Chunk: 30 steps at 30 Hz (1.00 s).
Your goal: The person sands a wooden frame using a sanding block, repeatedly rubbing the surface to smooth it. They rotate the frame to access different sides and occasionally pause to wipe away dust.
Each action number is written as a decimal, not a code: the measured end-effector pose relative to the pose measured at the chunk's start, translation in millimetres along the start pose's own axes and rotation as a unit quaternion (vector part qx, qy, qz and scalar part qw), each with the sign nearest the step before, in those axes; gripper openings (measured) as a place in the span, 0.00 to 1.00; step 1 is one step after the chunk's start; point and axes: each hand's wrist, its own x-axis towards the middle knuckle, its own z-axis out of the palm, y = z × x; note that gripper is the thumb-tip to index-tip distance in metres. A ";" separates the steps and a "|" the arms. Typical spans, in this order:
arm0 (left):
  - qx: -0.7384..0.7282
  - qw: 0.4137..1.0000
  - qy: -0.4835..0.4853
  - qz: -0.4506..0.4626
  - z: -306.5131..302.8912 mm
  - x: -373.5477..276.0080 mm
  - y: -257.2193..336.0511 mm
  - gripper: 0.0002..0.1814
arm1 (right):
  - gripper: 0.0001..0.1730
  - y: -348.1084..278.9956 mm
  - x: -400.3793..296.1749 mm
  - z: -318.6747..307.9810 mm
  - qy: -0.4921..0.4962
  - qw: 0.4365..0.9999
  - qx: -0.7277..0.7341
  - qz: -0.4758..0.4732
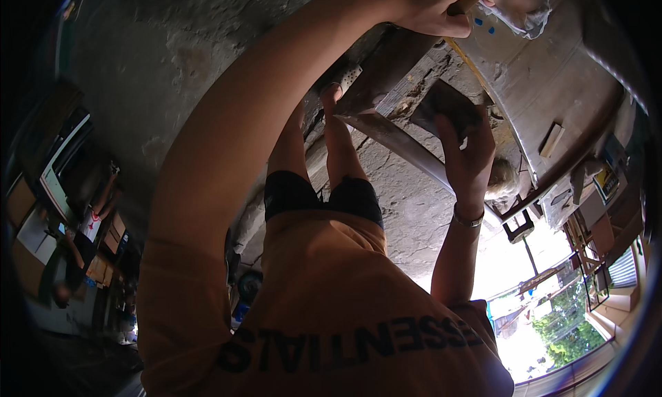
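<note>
My left hand (439, 9) is at the top, thumb and fingers curled at the far end of a dark brown wooden board (395, 60). Whether it grips the board cannot be made out. Close to its fingertips lies a crumpled clear plastic bag (538, 19), its contents blurred. With a bracelet on the wrist, my right hand (473, 156) pinches a dark flat rectangular pad (445, 110), possibly sandpaper. Below the pad, a long wooden rail (401, 146) slants away from the board's lower end. The pad appears apart from both pieces.
A worn tabletop (548, 81) at upper right carries a small wood offcut (553, 138) and blue scraps (484, 25). The concrete floor (398, 205) is cracked. Far left, another person (77, 247) is among boards. Wooden frames (589, 247) stand near the bright opening.
</note>
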 end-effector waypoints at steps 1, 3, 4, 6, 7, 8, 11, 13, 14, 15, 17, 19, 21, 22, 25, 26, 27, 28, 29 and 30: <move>0.001 1.000 0.000 0.000 0.0 0.4 0.3 0.27 | 0.18 3.0 2.3 2.2 0.014 0.999 0.019 0.032; -0.005 1.000 0.000 -0.005 -0.2 0.0 0.4 0.26 | 0.20 -1.4 4.5 1.1 0.014 0.991 0.064 0.120; -0.007 1.000 0.000 -0.009 -0.1 -0.4 0.1 0.26 | 0.21 -10.3 6.7 -2.2 -0.001 0.980 0.090 0.177; 0.009 1.000 -0.011 -0.010 0.5 -0.6 -0.5 0.26 | 0.21 -13.6 7.3 -5.3 -0.031 0.969 0.105 0.223; 0.017 1.000 -0.017 -0.010 1.0 -0.5 -0.5 0.26 | 0.20 -10.5 6.3 -7.4 -0.047 0.971 0.094 0.214; 0.015 1.000 -0.014 -0.008 1.6 -0.3 -0.5 0.26 | 0.20 -8.3 5.2 -8.3 -0.064 0.973 0.083 0.204; 0.017 1.000 -0.010 -0.003 2.6 0.1 -0.7 0.27 | 0.17 -8.9 1.5 -3.0 -0.058 0.995 -0.001 0.083; 0.029 0.999 -0.014 0.000 2.5 -1.0 -2.2 0.27 | 0.16 -10.8 2.2 -5.3 -0.075 0.995 -0.047 0.054; 0.031 0.999 -0.011 -0.001 2.4 -2.0 -2.7 0.27 | 0.15 -12.8 3.3 -6.7 -0.083 0.993 -0.070 0.039; 0.032 0.999 -0.008 0.000 2.8 -2.2 -2.4 0.27 | 0.15 -16.4 4.8 -6.9 -0.116 0.988 -0.092 0.033; 0.032 0.999 -0.017 -0.008 3.0 -3.4 -2.2 0.27 | 0.15 -27.1 8.4 -2.9 -0.182 0.974 -0.136 0.019; 0.030 0.998 -0.041 -0.025 0.4 -2.2 -0.4 0.27 | 0.18 -34.8 9.7 3.7 -0.205 0.966 -0.157 0.017; 0.019 0.998 -0.052 -0.027 -0.6 0.0 0.1 0.27 | 0.18 -37.6 13.6 8.5 -0.212 0.959 -0.190 -0.007; 0.013 0.998 -0.058 -0.028 -0.8 0.9 0.4 0.27 | 0.18 -36.8 15.7 8.4 -0.215 0.962 -0.168 -0.019; 0.054 0.998 -0.012 0.002 3.8 0.8 -0.5 0.28 | 0.18 -32.6 22.4 3.0 -0.209 0.969 -0.128 -0.027; 0.051 0.999 -0.018 -0.005 4.0 -1.0 -2.7 0.28 | 0.18 -31.7 25.0 -2.3 -0.201 0.971 -0.130 -0.014; 0.043 0.999 -0.024 -0.008 1.4 -0.9 -1.1 0.28 | 0.18 -30.3 24.7 -7.9 -0.187 0.973 -0.134 0.005; 0.034 0.999 -0.031 -0.010 -0.9 0.0 0.2 0.28 | 0.15 -28.0 25.7 -10.5 -0.143 0.981 -0.131 -0.006; 0.066 0.997 -0.039 -0.015 -1.8 0.2 0.6 0.27 | 0.14 -23.9 23.3 -11.4 -0.101 0.989 -0.099 0.032; 0.062 0.998 -0.030 -0.010 -2.4 1.2 0.8 0.26 | 0.14 -19.0 19.0 -11.3 -0.058 0.994 -0.067 0.069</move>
